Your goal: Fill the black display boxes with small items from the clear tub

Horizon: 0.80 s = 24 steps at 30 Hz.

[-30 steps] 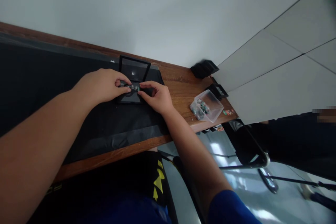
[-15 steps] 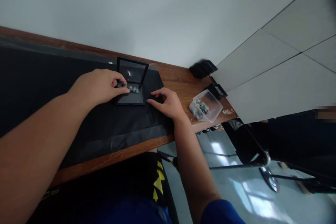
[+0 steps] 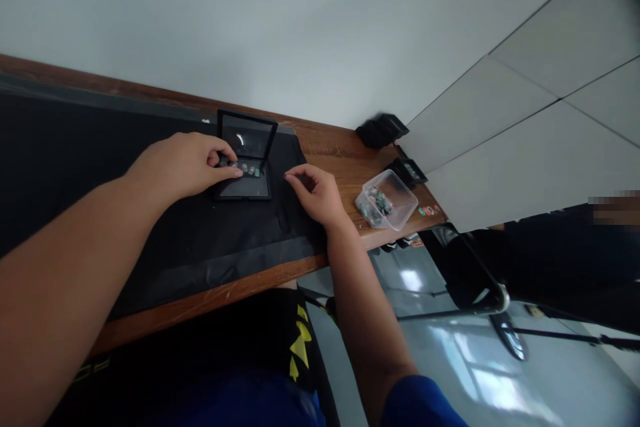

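Note:
A shallow black case point(image 3: 244, 188) lies on the black mat with its clear, dark-framed lid point(image 3: 249, 136) raised. Across the case runs a row of small grey and green stone-like pieces point(image 3: 250, 169). My left hand point(image 3: 175, 163) reaches over the left end of that row, thumb and fingers bent together; whatever is between them is hidden. To the right of the case, just above the mat, my right hand point(image 3: 317, 193) has its thumb and index fingertips pressed together. Anything in that pinch is too small to make out.
A clear plastic tub point(image 3: 400, 203) with many small mixed pieces stands on the wooden table point(image 3: 330, 150) to the right. Black boxes point(image 3: 383, 130) sit behind it near the wall. Small coloured rings point(image 3: 429, 211) lie at the table's right end. A person in dark clothing point(image 3: 560, 250) is farther right.
My right thumb and index finger have closed from a gap into a pinch. My left hand stays at the row in the case. The whole view has shifted slightly.

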Each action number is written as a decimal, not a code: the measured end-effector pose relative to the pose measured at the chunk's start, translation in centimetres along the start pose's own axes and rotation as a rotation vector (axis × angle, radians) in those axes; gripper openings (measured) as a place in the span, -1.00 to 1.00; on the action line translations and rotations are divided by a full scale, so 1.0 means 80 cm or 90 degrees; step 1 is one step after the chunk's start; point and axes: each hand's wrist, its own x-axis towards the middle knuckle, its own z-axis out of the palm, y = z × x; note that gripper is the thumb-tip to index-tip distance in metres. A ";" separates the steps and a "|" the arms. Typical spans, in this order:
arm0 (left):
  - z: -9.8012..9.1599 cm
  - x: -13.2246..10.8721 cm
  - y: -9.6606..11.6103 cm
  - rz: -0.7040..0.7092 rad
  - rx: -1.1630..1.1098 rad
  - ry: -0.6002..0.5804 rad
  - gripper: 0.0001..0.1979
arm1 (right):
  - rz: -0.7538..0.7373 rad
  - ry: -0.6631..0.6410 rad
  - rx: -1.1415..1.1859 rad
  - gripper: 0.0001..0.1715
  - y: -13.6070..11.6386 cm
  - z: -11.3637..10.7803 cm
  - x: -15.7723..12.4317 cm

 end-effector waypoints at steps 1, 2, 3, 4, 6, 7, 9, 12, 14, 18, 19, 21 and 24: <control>0.001 0.002 -0.004 0.002 -0.002 -0.001 -0.47 | 0.000 0.022 0.019 -0.79 0.000 0.003 0.000; 0.004 0.006 -0.009 0.018 -0.008 0.010 -0.50 | -0.005 0.044 0.036 -0.76 -0.001 0.006 0.000; 0.006 0.009 -0.014 0.046 -0.018 0.014 -0.51 | -0.016 0.065 0.051 -0.75 -0.002 0.009 0.001; 0.009 0.012 -0.018 0.078 -0.030 0.026 -0.50 | -0.031 0.085 0.061 -0.74 -0.004 0.013 0.001; 0.013 0.016 -0.024 0.118 -0.044 0.062 -0.50 | -0.063 0.115 0.068 -0.74 -0.010 0.020 0.002; 0.014 0.016 -0.024 0.118 -0.044 0.075 -0.49 | -0.077 0.123 0.064 -0.75 -0.014 0.022 0.002; 0.014 0.012 -0.018 0.088 -0.033 0.086 -0.47 | -0.102 0.124 0.051 -0.76 -0.020 0.027 0.001; 0.007 0.000 -0.004 0.058 -0.014 0.103 -0.44 | -0.123 0.091 0.021 -0.75 -0.027 0.032 0.001; 0.001 -0.008 0.004 0.068 -0.024 0.137 -0.51 | -0.136 0.053 -0.003 -0.76 -0.030 0.035 0.001; -0.009 -0.013 0.008 0.069 -0.043 0.191 -0.66 | -0.194 -0.032 -0.022 -0.79 -0.037 0.043 0.005; -0.010 -0.013 0.008 0.060 -0.042 0.198 -0.68 | -0.206 -0.048 -0.025 -0.79 -0.039 0.045 0.006; -0.011 -0.010 0.005 0.052 -0.048 0.200 -0.71 | -0.212 -0.073 -0.033 -0.79 -0.041 0.047 0.009; -0.009 -0.005 0.001 0.059 -0.073 0.188 -0.75 | -0.192 -0.090 -0.022 -0.81 -0.040 0.049 0.013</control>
